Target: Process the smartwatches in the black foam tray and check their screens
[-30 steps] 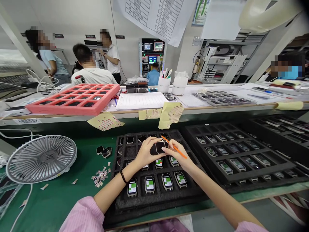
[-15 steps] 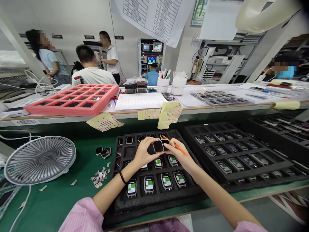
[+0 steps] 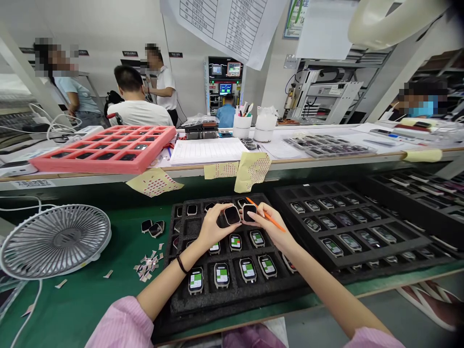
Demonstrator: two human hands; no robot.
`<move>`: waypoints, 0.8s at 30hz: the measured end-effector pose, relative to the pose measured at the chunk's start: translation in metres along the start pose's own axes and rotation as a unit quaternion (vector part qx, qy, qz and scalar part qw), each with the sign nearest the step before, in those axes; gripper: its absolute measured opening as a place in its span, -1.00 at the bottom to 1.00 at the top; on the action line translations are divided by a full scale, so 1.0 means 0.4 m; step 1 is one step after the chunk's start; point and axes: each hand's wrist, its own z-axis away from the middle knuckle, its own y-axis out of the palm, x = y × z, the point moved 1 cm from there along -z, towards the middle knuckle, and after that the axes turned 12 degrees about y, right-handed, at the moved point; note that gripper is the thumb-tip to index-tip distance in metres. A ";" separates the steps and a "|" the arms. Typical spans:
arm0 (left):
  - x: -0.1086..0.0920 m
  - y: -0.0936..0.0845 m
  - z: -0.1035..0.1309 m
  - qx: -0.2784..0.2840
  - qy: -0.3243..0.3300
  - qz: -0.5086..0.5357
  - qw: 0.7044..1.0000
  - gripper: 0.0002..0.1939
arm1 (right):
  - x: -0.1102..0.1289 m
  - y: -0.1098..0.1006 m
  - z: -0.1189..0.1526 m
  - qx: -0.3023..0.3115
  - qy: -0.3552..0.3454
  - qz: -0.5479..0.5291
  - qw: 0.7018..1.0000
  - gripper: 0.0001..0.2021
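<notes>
My left hand [image 3: 212,226] grips a smartwatch body [image 3: 232,215] with a dark screen, thumb underneath and fingers along its top. Close beside it, my right hand [image 3: 270,226] pinches a second dark-screened watch body [image 3: 249,213], the thumb across its face. An orange stick-like tool [image 3: 272,221], perhaps a pen or tweezers, is also tucked in the right hand. Both hands are above a black foam tray [image 3: 232,302]. In its slots sit several watches with lit green-and-white screens, such as the watch [image 3: 248,269] in the front row.
Another black foam tray [image 3: 290,192] with watches lies to the right. On the left are a grey fan [image 3: 56,239], loose watches [image 3: 156,228] and scattered small tabs [image 3: 147,267]. A shelf above carries a pink foam tray [image 3: 90,165] and paper sheets [image 3: 208,151]. Co-workers are beyond it.
The two watch bodies, overlapping before, are now slightly apart, the left one tilted. The right one shows more of its screen. The whole view has shifted a little.
</notes>
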 end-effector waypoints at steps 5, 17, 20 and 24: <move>0.015 -0.019 0.002 -0.014 -0.031 0.021 0.999 -0.53 | 0.008 -0.066 -0.053 -0.033 -0.027 0.062 0.997 -0.49; 0.110 -0.253 0.136 0.173 -0.114 -0.169 0.964 -0.54 | -0.056 -0.270 -0.261 -0.228 -0.081 0.255 0.936 -0.49; 0.114 -0.254 0.150 0.184 -0.117 -0.172 0.961 -0.53 | -0.058 -0.240 -0.259 -0.197 -0.077 0.231 0.950 -0.45; 0.137 -0.250 0.157 0.188 -0.117 -0.171 0.960 -0.54 | -0.040 -0.167 -0.190 -0.131 -0.065 0.186 0.972 -0.42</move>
